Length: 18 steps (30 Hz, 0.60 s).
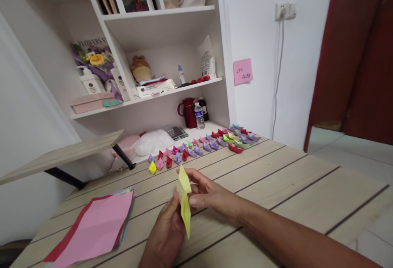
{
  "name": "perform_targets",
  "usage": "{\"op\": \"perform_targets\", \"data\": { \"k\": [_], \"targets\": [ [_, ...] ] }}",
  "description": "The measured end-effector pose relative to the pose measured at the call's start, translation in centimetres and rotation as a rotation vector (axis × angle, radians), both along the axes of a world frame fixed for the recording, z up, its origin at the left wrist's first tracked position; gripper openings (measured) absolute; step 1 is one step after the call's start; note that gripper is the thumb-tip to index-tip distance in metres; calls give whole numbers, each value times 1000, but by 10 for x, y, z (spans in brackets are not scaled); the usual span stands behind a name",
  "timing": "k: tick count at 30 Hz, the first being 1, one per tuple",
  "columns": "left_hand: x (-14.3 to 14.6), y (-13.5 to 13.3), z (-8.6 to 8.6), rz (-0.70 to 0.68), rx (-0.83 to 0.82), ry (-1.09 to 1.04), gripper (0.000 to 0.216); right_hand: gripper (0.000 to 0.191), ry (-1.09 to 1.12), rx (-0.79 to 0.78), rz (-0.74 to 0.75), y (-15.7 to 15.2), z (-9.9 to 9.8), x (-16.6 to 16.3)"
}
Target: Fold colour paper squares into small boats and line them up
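Note:
A pale yellow folded paper boat [185, 202] is held upright on its end above the wooden table, between both hands. My left hand [167, 227] is closed on its lower left side, with the thumb pressed against the paper. From the right, my right hand [208, 194] grips the other side, fingers behind the paper and thumb near its middle. Beyond the hands stand several small paper boats in rows, among them a bright yellow one [152, 168] and a red one [236, 148].
On the left lies a stack of coloured paper [95, 227], pink on top. A raised wooden shelf [64, 153] with black legs stands behind it. At the back are a dark red jug [188, 112], a water bottle [199, 116] and a white plastic bag [153, 141].

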<state>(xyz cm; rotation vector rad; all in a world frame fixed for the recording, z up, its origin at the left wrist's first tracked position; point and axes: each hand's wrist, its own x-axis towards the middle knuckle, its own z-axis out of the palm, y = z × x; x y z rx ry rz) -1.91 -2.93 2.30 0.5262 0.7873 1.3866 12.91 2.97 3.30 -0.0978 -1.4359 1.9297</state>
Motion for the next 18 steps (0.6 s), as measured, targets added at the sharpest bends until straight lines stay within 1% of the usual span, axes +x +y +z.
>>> {"op": "perform_targets", "data": {
  "k": [7,9,16,18],
  "targets": [
    [2,1,3,0,-6,-7,25,74,-11,-22,-8,-1,3,0],
    [2,0,3,5,-13,-3,25,72,-18,-21,-2,-2,4,-1],
    [0,0,-1,0,2,15,28,65,-28,-3,-58,-3,6,-1],
    [-1,1,-2,-13,19,13,31,67,-16,11,-69,-2,5,-1]
  ]
}}
